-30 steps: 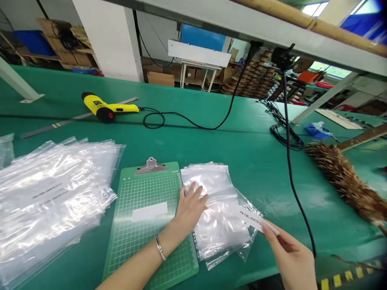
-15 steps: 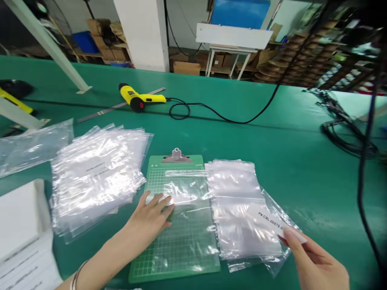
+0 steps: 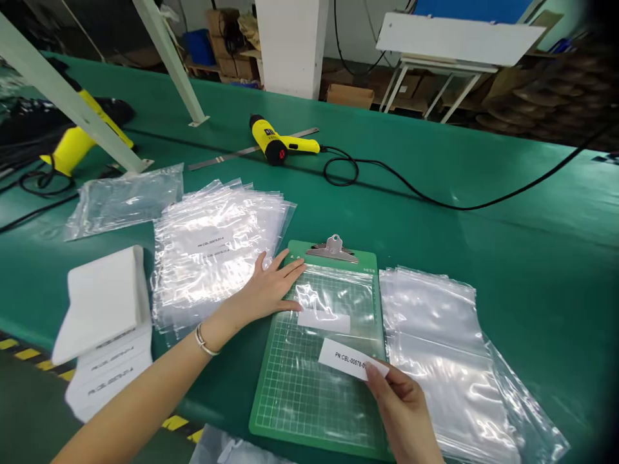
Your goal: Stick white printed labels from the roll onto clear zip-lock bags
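A green clipboard (image 3: pixel 300 399) with a metal clip lies in front of me on the green table (image 3: pixel 435 219). A clear plastic bag (image 3: pixel 338 299) lies flat on it over a white patch. My left hand (image 3: pixel 271 287) rests with fingers spread on the bag's left edge and the clipboard's upper left corner. My right hand (image 3: pixel 403 412) pinches a white printed label (image 3: pixel 351 359) by its right end, just above the clipboard's middle. A pile of labelled clear bags (image 3: pixel 217 248) sits left of the clipboard, and a pile of plain clear bags (image 3: pixel 440 348) sits to its right.
A stack of white label sheets (image 3: pixel 101 322) lies at the near left edge. More bags (image 3: pixel 126 200) lie further left. A yellow heat gun (image 3: pixel 278 142) with a black cable (image 3: pixel 435 196) and a metal ruler (image 3: pixel 232 154) lie at the back. Slanted frame legs (image 3: pixel 72 103) stand at left.
My view has swung left. My left hand slid a bag from the right pile onto the clipboard and now holds its left edge. My right hand brought the label over the clipboard.
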The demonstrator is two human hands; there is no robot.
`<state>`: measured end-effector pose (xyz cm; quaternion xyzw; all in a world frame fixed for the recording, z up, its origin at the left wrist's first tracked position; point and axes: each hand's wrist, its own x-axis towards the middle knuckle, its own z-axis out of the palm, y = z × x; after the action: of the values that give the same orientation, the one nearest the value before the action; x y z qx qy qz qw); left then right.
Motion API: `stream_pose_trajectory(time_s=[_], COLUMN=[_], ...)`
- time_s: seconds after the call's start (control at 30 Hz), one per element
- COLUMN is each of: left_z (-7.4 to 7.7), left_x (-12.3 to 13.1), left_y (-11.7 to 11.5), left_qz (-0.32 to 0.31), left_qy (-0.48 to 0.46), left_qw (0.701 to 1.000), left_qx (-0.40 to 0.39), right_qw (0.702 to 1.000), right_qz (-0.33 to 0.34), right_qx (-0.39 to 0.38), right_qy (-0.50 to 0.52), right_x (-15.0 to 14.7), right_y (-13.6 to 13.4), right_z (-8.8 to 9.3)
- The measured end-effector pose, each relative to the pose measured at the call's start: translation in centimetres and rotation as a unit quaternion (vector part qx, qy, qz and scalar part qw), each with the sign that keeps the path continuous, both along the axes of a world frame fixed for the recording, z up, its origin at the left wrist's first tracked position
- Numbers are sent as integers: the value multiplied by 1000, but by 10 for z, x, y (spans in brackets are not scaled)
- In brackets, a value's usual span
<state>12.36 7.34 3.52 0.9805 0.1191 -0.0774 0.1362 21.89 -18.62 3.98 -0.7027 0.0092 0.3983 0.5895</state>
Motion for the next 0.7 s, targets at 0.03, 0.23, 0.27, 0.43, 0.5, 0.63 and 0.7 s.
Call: stream_pose_trajectory(time_s=[0.03, 0.23, 0.27, 0.43, 0.5, 0.63, 0.7], left_z=[-1, 0, 1, -3, -6, -8, -7], left_x=[-2, -7, -7, -8, -8, -6, -6], left_y=[3, 12, 14, 21, 23, 25, 26], left_qz=[-2, 25, 20, 6, 3, -2, -1], left_qy=[-6, -22, -17, -24, -30, -34, -25], left_qw=[1000, 999, 999, 994, 992, 992, 992], left_qx=[3, -11, -29, -107, -123, -124, -122], right_qw=[1000, 1000, 1000, 999, 999, 999, 1000], right_qz=[9, 27, 27, 31, 12, -27, -20], right_qx=[-1, 4, 2, -20, -30, -21, -21], right_qy=[1, -6, -7, 6, 17, 19, 13], right_x=[2, 9, 9, 10, 10, 9, 9], right_y=[2, 15, 17, 18, 16, 15, 16], right_z=[-2, -3, -3, -2, -2, -1, -2])
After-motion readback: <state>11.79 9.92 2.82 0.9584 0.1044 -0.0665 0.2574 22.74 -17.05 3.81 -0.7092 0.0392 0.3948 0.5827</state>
